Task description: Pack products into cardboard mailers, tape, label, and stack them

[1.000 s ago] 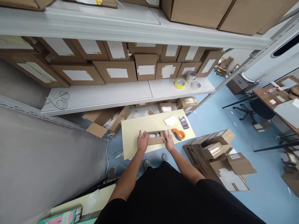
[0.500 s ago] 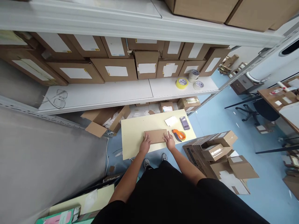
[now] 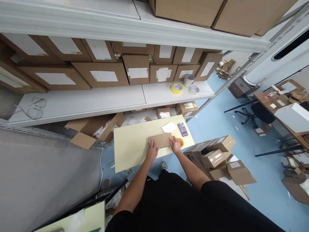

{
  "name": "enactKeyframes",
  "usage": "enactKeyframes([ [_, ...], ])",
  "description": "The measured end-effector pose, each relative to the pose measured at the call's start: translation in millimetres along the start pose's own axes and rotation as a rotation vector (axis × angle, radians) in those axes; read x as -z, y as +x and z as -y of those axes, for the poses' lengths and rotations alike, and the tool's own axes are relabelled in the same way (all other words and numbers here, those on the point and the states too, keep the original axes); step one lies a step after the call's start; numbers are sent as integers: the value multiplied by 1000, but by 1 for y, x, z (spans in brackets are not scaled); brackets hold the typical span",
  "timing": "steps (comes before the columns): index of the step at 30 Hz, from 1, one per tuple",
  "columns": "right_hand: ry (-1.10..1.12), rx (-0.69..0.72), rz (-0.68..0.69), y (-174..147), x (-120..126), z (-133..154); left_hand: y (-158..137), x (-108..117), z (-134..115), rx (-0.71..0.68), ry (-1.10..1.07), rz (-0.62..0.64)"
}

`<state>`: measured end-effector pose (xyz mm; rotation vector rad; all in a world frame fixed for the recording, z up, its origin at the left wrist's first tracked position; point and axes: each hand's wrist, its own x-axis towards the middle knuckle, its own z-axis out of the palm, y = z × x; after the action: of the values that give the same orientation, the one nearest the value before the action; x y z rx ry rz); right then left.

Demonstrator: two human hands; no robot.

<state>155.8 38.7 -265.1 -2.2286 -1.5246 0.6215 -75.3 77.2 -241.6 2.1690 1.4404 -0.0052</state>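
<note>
A flat, closed cardboard box point(image 3: 159, 140) lies on the pale yellow table in the head view. My left hand point(image 3: 152, 150) grips its left end, fingers over the top and thumb by the near edge. At the opposite end my right hand point(image 3: 175, 145) holds the box's right side. Just beyond that hand is an orange tape dispenser point(image 3: 180, 141), mostly covered by the hand. White paper point(image 3: 168, 127) lies behind the box, with a blurred purple item point(image 3: 182, 129) to its right.
The yellow table point(image 3: 127, 145) stands before a white shelf point(image 3: 103, 98) carrying labelled boxes and tape rolls point(image 3: 177, 88). An open carton point(image 3: 94, 127) sits at the table's left. A large carton of cardboard point(image 3: 212, 158) stands right of it. A desk point(image 3: 270, 98) is farther right.
Both hands have shifted the cardboard box rightward along the table, up against or over the tape dispenser, which is now mostly hidden. My view has turned toward the right.
</note>
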Motion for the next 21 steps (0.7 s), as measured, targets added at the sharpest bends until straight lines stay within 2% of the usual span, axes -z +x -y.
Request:
enactKeyframes([
  [4,-38,-10,81,6,8,-3,-3,9,-8,20,64,55],
  [9,-14,49,130,12,8,-7,-9,15,-27,184,153,181],
  [12,48,136,190,10,5,-19,-4,21,-33,238,175,291],
  [15,143,242,226,0,1,-41,8,30,-29,223,206,404],
  [17,215,243,157,-10,-2,-58,15,36,-25,211,209,488],
  [21,261,45,-66,-17,-5,-88,22,38,-22,235,158,614],
])
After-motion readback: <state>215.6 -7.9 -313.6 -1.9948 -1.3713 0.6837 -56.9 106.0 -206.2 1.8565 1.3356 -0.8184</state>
